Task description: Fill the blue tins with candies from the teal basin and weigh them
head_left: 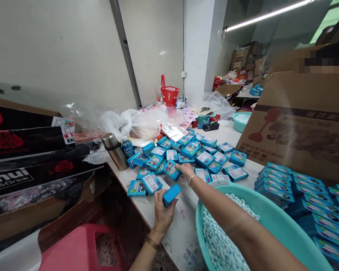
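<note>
My left hand [163,213] holds a small blue box [171,194] just above the white table [172,233], near its front edge. My right hand [185,170] stretches forward across a teal basin [260,210] and rests on the near edge of a heap of several small blue boxes [186,154]; its fingers touch one box [172,169]. The basin is filled with small white pellets [220,244].
Neat rows of blue boxes [299,195] lie at the right, below a large cardboard carton [302,124]. A steel flask [115,151] and a small bottle [127,146] stand left of the heap. Plastic bags [141,122], a red basket [169,94], black cartons [25,150], a pink stool [81,248].
</note>
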The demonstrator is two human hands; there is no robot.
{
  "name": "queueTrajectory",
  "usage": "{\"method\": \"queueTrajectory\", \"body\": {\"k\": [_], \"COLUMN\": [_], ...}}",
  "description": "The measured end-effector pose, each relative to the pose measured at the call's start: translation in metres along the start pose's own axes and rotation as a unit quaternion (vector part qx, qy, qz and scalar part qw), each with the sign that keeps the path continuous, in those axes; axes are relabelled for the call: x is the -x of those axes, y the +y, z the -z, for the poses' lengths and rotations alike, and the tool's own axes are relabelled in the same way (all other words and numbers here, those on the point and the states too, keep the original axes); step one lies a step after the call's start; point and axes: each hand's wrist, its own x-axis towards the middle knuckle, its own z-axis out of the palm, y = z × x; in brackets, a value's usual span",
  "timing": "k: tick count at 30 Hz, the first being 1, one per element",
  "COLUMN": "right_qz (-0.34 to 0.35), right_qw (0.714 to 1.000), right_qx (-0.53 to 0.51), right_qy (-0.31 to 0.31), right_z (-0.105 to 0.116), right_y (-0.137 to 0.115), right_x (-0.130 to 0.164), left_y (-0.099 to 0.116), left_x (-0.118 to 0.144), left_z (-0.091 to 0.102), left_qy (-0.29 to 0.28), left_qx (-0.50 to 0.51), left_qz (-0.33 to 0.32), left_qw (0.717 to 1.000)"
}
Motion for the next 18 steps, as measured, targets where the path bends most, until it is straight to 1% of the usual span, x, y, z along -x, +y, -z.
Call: {"method": "queueTrajectory", "body": {"k": [2, 3, 4, 5, 6, 7, 8, 9, 10, 11, 12, 13, 14, 15, 16, 18], "right_qz": [-0.011, 0.005, 0.037, 0.097, 0.171, 0.252, 0.333, 0.403, 0.462, 0.513, 0.556, 0.587, 0.608, 0.618, 0.622, 0.619], "right_qw": [1.000, 0.999, 0.998, 0.992, 0.978, 0.955, 0.923, 0.885, 0.845, 0.800, 0.756, 0.717, 0.685, 0.661, 0.647, 0.637], "right_qx": [0.022, 0.036, 0.051, 0.077, 0.112, 0.153, 0.193, 0.231, 0.265, 0.297, 0.325, 0.349, 0.371, 0.388, 0.400, 0.406], "right_qy": [-0.004, -0.012, -0.025, -0.041, -0.049, -0.044, -0.017, 0.016, 0.052, 0.087, 0.116, 0.139, 0.157, 0.172, 0.185, 0.212], "right_z": [0.015, 0.025, 0.036, 0.048, 0.060, 0.073, 0.085, 0.096, 0.107, 0.117, 0.126, 0.134, 0.142, 0.149, 0.156, 0.170], "right_y": [-0.005, -0.009, -0.014, -0.019, -0.023, -0.027, -0.030, -0.032, -0.032, -0.031, -0.028, -0.025, -0.020, -0.015, -0.010, 0.001], "right_x": [0.012, 0.021, 0.032, 0.045, 0.060, 0.077, 0.095, 0.115, 0.135, 0.154, 0.172, 0.189, 0.205, 0.218, 0.231, 0.252], "left_y": [0.011, 0.018, 0.027, 0.036, 0.045, 0.055, 0.065, 0.075, 0.084, 0.093, 0.102, 0.109, 0.116, 0.123, 0.130, 0.142], "left_x": [0.012, 0.015, 0.017, 0.018, 0.018, 0.017, 0.015, 0.013, 0.011, 0.008, 0.005, 0.002, -0.001, -0.003, -0.005, -0.004], "left_z": [0.017, 0.025, 0.034, 0.041, 0.047, 0.051, 0.054, 0.055, 0.055, 0.054, 0.053, 0.052, 0.052, 0.052, 0.053, 0.056], "left_qy": [0.041, 0.050, 0.051, 0.047, 0.046, 0.044, 0.041, 0.042, 0.045, 0.045, 0.034, 0.010, -0.022, -0.068, -0.124, -0.234], "left_qx": [0.057, 0.081, 0.103, 0.128, 0.158, 0.193, 0.236, 0.290, 0.352, 0.415, 0.474, 0.523, 0.558, 0.578, 0.590, 0.610], "left_qz": [-0.059, -0.081, -0.094, -0.096, -0.081, -0.044, 0.016, 0.091, 0.176, 0.263, 0.342, 0.410, 0.467, 0.516, 0.555, 0.597], "left_qw": [0.996, 0.992, 0.989, 0.986, 0.983, 0.979, 0.971, 0.952, 0.918, 0.870, 0.811, 0.747, 0.686, 0.628, 0.573, 0.466]}}
